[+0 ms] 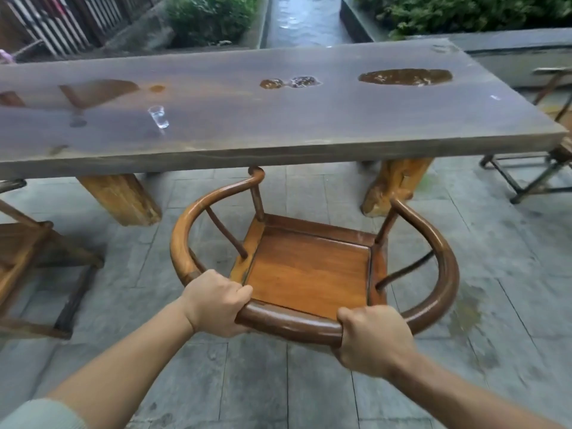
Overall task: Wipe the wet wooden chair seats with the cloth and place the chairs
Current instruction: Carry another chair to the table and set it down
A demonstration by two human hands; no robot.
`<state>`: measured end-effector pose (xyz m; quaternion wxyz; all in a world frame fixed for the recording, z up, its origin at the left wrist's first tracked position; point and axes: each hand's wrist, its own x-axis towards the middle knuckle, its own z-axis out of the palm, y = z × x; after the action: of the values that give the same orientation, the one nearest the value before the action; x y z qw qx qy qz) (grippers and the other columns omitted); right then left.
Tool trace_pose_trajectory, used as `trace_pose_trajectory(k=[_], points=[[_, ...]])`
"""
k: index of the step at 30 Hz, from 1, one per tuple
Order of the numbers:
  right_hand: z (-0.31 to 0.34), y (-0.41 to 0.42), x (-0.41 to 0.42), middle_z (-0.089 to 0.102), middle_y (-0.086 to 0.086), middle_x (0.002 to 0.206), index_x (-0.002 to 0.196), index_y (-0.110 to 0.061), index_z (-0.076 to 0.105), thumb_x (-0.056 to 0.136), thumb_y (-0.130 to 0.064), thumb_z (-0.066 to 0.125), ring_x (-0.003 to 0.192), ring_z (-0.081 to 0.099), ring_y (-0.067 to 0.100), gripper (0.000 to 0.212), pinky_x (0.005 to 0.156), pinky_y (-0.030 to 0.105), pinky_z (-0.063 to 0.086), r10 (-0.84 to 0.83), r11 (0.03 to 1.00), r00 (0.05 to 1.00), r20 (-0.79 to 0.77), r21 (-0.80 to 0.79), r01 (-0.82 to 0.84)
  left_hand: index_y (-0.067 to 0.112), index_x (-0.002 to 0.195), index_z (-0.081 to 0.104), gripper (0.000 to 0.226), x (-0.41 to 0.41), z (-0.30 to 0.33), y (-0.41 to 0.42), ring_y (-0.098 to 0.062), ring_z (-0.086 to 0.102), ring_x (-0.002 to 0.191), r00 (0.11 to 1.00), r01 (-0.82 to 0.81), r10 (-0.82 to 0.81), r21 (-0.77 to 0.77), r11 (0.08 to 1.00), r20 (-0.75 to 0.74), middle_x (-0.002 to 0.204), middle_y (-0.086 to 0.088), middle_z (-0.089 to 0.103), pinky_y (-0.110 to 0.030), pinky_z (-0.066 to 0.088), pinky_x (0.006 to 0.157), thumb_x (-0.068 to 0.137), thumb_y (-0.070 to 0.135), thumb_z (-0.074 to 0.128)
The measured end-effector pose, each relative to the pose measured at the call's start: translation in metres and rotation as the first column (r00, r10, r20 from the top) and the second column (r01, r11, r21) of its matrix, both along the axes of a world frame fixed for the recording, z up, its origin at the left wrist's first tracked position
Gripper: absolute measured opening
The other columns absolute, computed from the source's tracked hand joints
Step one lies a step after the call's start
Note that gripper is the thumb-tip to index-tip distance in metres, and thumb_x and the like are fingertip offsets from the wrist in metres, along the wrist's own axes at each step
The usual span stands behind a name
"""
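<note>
A wooden armchair with a curved horseshoe back rail (pixel 291 325) stands on the stone floor in front of me, facing the long table. Its square seat (pixel 309 270) is orange-brown and looks smooth. My left hand (pixel 216 301) grips the back rail on the left side. My right hand (pixel 373 339) grips the same rail on the right. The tip of the chair's left arm reaches just under the table edge. No cloth is in view.
The long wooden table (pixel 278 125) has puddles on top and a clear glass (pixel 158 116). Thick log legs (pixel 123 199) stand under it. Another wooden chair (pixel 37 267) stands at the left, and one more (pixel 544 168) at the far right. The floor is wet stone paving.
</note>
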<state>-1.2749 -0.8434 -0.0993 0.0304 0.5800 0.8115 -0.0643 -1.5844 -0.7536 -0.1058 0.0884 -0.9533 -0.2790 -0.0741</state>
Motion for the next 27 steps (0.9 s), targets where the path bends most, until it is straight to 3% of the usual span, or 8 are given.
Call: trace_pose_trajectory(k=[3,6,9,13,15,19,23,27], points=[[0.004,0.001,0.000,0.058,-0.003,0.060,0.069,-0.025,0.043,0.067,-0.053,0.043,0.053,0.059,0.023,0.028,0.051,0.028,0.036,-0.040,0.999,0.999,0.027,0.000,0.040,0.019,0.062,0.044,0.050,0.000,-0.001,0.000,-0.024,0.049,0.034,1.000,-0.021,0.021,-0.016,1.000,-0.005,0.048,0.004,0.051,-0.023,0.031,0.038,0.073,0.060,0.069],[0.010,-0.005,-0.002,0.056,-0.004,0.059,0.069,-0.024,0.043,0.064,-0.057,0.029,0.054,0.058,0.022,0.036,0.052,0.028,0.036,-0.052,0.999,0.998,0.038,-0.016,0.052,0.019,0.064,0.043,0.048,0.004,-0.001,-0.007,-0.027,0.053,0.036,0.999,-0.041,0.041,-0.027,0.999,0.022,0.049,0.003,0.054,-0.024,0.034,0.041,0.073,0.059,0.069],[0.018,0.003,-0.003,0.056,-0.007,0.061,0.071,-0.028,0.048,0.068,-0.059,0.037,0.056,0.058,0.018,0.033,0.053,0.028,0.044,-0.018,0.999,0.999,0.050,-0.029,0.019,0.020,0.063,0.043,0.050,0.002,0.001,-0.008,-0.027,0.053,0.037,0.996,-0.055,0.054,0.014,0.998,0.074,0.049,0.003,0.056,-0.025,0.036,0.042,0.072,0.061,0.069],[0.020,0.018,-0.002,0.049,-0.011,0.057,0.069,-0.034,0.044,0.065,-0.062,0.042,0.047,0.044,0.007,0.028,0.047,0.019,0.028,0.033,0.997,0.994,0.105,-0.074,-0.025,0.023,0.065,0.044,0.052,-0.002,-0.004,-0.007,-0.027,0.057,0.039,0.991,-0.112,0.109,0.025,0.993,0.083,0.051,0.002,0.058,-0.028,0.042,0.041,0.067,0.069,0.066],[0.022,0.037,-0.001,0.051,-0.013,0.058,0.073,-0.035,0.049,0.062,-0.064,0.044,0.048,0.046,0.004,0.031,0.048,0.016,0.030,0.038,0.999,0.990,0.134,-0.033,-0.033,0.023,0.065,0.045,0.052,-0.002,-0.005,-0.002,-0.025,0.057,0.039,0.982,-0.156,0.145,0.085,0.984,0.124,0.051,0.004,0.058,-0.029,0.045,0.039,0.067,0.072,0.063],[0.041,0.084,-0.001,0.058,-0.011,0.064,0.081,-0.030,0.059,0.049,-0.067,0.037,0.059,0.058,0.014,0.053,0.057,0.026,0.040,0.079,0.997,0.979,0.187,-0.006,-0.079,0.023,0.065,0.046,0.053,-0.001,-0.003,0.012,-0.025,0.057,0.039,0.950,-0.249,0.235,0.049,0.967,0.205,0.051,0.004,0.059,-0.029,0.043,0.042,0.074,0.075,0.053],[0.033,0.113,-0.010,0.050,-0.007,0.053,0.071,-0.028,0.052,0.057,-0.061,0.041,0.047,0.049,0.016,0.037,0.050,0.024,0.034,0.182,0.979,0.966,0.183,0.056,-0.196,0.021,0.066,0.046,0.055,-0.017,-0.006,0.029,-0.027,0.055,0.037,0.948,-0.262,0.240,0.084,0.961,0.210,0.050,0.003,0.057,-0.029,0.044,0.042,0.075,0.074,0.055],[0.020,0.107,0.022,0.047,-0.011,0.052,0.071,-0.029,0.053,0.061,-0.062,0.046,0.045,0.050,0.013,0.035,0.048,0.023,0.033,0.184,0.979,0.968,0.170,0.053,-0.196,0.020,0.064,0.045,0.054,0.015,-0.005,0.024,-0.027,0.054,0.036,0.959,-0.228,0.211,0.072,0.971,0.189,0.050,0.003,0.057,-0.028,0.040,0.042,0.083,0.071,0.051]])
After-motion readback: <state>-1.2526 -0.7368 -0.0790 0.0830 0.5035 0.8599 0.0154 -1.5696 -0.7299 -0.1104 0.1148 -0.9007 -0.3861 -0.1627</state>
